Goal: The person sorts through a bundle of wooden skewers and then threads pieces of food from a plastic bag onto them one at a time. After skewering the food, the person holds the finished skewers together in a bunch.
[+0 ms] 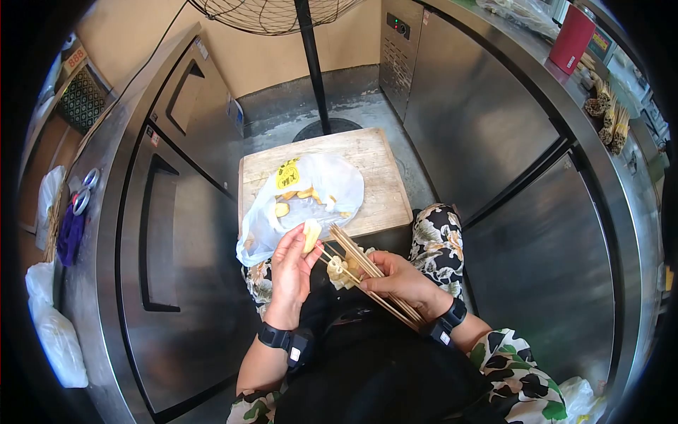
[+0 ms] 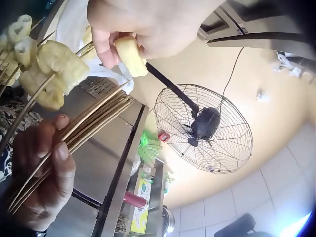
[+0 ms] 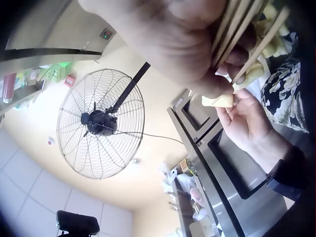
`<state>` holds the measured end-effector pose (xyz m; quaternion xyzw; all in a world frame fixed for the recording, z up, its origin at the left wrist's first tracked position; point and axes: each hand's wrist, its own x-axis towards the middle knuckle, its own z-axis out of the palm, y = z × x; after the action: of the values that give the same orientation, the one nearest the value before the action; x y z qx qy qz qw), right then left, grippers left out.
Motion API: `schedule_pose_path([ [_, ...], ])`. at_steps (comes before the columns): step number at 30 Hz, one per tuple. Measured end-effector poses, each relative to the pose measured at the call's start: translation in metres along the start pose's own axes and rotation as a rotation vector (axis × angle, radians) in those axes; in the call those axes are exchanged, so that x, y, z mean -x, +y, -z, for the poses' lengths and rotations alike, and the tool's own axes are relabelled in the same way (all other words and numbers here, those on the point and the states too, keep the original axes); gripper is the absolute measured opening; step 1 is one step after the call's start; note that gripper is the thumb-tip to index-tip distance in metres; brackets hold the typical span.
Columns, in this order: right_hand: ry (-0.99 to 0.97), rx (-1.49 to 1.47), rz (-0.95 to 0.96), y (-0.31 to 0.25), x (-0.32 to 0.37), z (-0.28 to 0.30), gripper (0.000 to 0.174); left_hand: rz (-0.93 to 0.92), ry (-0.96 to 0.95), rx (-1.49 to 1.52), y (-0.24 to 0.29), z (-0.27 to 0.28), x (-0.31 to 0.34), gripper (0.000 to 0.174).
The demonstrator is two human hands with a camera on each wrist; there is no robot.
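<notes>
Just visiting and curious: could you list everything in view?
Food piece: one, yellow, left hand
Sticks: several, tan, right hand
Skewered pieces: several, yellowish, between hands
Wooden board: one, tan, centre
Plastic bag: one, whitish, on the board
Loose pieces: several, yellow, inside bag
Fan: one, black, behind the board
Steel cabinets: two, silver, either side
Cup: one, red, right counter
Stick bundles: several, tan, right counter
Cloth: one, purple, by left counter
Others: many, mixed, counters, unclear
Hands: two, bare, before the board
Wristbands: two, black, wrists
</notes>
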<state>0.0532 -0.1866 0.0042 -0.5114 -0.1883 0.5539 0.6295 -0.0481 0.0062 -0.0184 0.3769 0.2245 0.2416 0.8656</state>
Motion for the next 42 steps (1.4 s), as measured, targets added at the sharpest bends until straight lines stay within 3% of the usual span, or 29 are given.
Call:
schedule_pose_path([
  [9,0.011,-0.036,0.007,0.004,-0.003,0.006,0.028,-0.160,-0.002,-0.225,-0.003,-0.012,0.009,0.028],
  [16,0.042,0.005,0.012,0.003,-0.001,0.005,0.033,-0.440,-0.018,-0.644,-0.016,-0.013,0.018,0.024],
  [21,0.052,0.032,0.026,0.006,-0.004,0.008,0.029,-0.617,-0.161,-1.035,-0.017,-0.021,0.031,0.020],
  [26,0.114,0.044,0.048,0.006,-0.004,0.009,0.023,-0.558,-0.246,-1.200,-0.013,-0.022,0.030,0.021],
  [29,0.106,-0.087,0.090,-0.004,0.001,0.015,0.022,-0.399,-0.238,-1.250,-0.023,-0.005,0.026,0.019],
  [33,-0.013,-0.069,0.018,0.004,0.000,0.015,0.013,-0.040,-0.261,-0.960,-0.032,0.019,0.008,0.013],
  [35,-0.038,-0.110,-0.037,0.020,-0.006,0.017,0.009,-0.083,-0.272,-0.898,-0.020,0.024,-0.008,0.013],
  [37,-0.034,-0.136,-0.067,0.027,-0.013,0.019,0.009,-0.048,-0.141,-0.775,-0.014,0.035,-0.037,0.015],
  [39,-0.009,-0.100,-0.062,0.026,-0.013,0.022,0.007,-0.107,-0.071,-1.091,-0.007,0.043,-0.073,0.015],
  [42,0.012,-0.086,-0.053,0.021,-0.011,0.024,0.011,-0.489,-0.030,-1.758,-0.011,0.061,-0.119,0.020],
])
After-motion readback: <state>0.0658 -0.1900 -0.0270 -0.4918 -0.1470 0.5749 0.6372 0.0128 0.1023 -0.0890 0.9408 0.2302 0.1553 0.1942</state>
